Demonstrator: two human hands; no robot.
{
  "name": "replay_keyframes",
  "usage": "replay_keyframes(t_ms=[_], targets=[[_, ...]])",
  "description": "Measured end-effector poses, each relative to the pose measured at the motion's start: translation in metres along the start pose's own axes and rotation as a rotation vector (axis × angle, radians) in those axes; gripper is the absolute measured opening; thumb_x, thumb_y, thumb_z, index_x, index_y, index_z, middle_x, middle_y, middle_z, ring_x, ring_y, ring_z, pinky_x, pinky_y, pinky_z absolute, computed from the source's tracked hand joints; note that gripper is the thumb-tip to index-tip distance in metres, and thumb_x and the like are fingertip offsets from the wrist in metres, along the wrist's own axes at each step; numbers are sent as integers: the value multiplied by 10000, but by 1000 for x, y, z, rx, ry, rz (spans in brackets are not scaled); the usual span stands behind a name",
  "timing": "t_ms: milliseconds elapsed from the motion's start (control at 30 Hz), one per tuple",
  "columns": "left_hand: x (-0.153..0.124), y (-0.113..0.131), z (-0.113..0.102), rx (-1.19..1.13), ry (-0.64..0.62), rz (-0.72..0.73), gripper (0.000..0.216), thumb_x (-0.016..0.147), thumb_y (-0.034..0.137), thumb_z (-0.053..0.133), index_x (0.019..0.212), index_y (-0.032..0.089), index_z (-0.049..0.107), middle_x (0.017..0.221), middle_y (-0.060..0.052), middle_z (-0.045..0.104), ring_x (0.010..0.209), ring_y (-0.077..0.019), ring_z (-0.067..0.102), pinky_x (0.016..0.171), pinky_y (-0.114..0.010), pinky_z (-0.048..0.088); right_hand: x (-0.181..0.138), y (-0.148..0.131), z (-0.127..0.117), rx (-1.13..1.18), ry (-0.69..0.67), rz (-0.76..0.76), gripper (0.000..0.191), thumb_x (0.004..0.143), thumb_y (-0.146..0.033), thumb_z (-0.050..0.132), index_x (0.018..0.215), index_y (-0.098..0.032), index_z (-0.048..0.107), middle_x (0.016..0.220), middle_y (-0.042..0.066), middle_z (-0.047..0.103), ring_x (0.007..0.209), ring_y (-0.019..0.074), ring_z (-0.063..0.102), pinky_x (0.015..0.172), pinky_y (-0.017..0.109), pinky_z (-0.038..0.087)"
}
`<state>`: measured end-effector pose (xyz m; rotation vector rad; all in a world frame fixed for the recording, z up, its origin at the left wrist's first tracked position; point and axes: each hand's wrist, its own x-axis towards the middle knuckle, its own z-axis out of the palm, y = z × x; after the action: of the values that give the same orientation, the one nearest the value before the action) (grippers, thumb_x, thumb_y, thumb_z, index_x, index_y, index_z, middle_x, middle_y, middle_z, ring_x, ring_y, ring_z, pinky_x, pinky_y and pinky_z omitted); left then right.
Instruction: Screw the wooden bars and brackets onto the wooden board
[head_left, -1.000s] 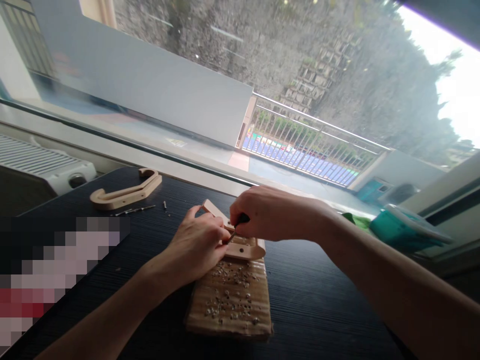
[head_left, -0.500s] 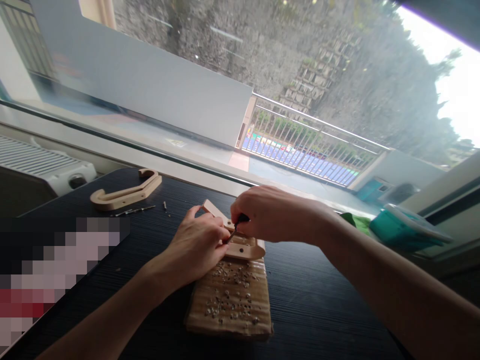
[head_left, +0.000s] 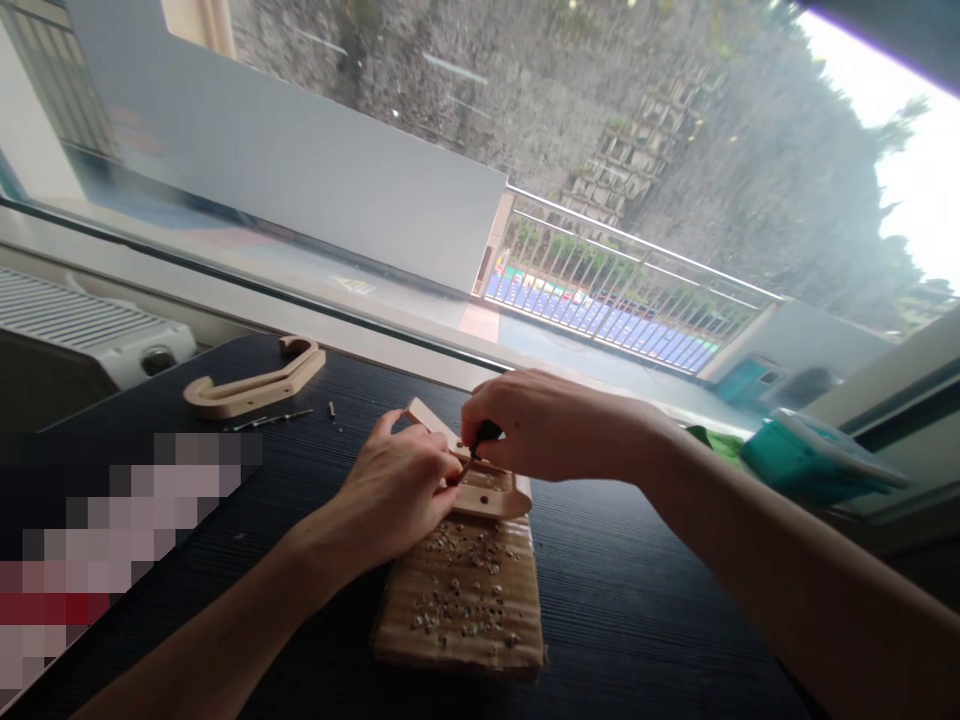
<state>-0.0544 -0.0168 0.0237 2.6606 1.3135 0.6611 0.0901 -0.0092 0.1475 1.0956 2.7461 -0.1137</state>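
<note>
My right hand (head_left: 504, 420) is closed around the dark handle of a screwdriver (head_left: 477, 446), its thin shaft slanting down toward a wooden piece. That pale wooden piece with curved ends and dark holes (head_left: 491, 502) lies on a block of corrugated cardboard (head_left: 472, 590). My left hand (head_left: 409, 470) grips the wooden piece from the left, its fingertips beside the tool's tip. The exact contact point of the tip is hidden by these fingers. Many small punctures mark the near half of the cardboard.
A second wooden piece with hooked ends (head_left: 255, 385) lies at the back left of the dark table (head_left: 637, 600). Thin metal bits (head_left: 274, 420) and a small metal pin (head_left: 331, 409) lie close by. A teal container (head_left: 802, 455) stands at the right, near the window.
Both hands stay in nearly the same place. The screwdriver's angle differs only slightly, and the whole view has shifted a little.
</note>
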Motion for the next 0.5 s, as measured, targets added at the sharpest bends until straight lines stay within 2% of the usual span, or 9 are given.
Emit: replay_keyframes(t_ms=[167, 267, 367, 500], targets=[[0, 0, 0, -36, 15, 1, 195, 773, 224, 550, 595, 212, 626, 750, -4, 649, 819, -185, 581, 952, -453, 269, 2, 0, 1, -4, -8, 82, 201, 755, -238, 508, 752, -167, 696, 644, 11, 632, 539, 83, 431, 513, 230, 276], [-1, -2, 3, -49, 30, 6, 178, 770, 232, 559, 611, 217, 638, 741, -4, 646, 802, -182, 578, 962, -463, 257, 0, 2, -4, 19, -49, 114, 233, 717, -242, 562, 901, -189, 694, 744, 16, 658, 608, 97, 483, 541, 215, 304], [-1, -2, 3, -53, 43, 15, 176, 783, 258, 557, 639, 221, 652, 746, -9, 651, 811, -183, 576, 967, -468, 253, -2, 3, -5, 61, -75, 54, 271, 695, -177, 557, 933, -194, 686, 842, 26, 673, 699, 112, 524, 570, 205, 327], [-1, 1, 0, -29, 11, 4, 182, 781, 219, 543, 633, 214, 647, 777, -15, 662, 837, -187, 578, 961, -469, 264, 1, -1, 0, 53, -29, 4, 193, 742, -184, 516, 822, -180, 692, 754, 12, 660, 627, 92, 490, 554, 209, 311]])
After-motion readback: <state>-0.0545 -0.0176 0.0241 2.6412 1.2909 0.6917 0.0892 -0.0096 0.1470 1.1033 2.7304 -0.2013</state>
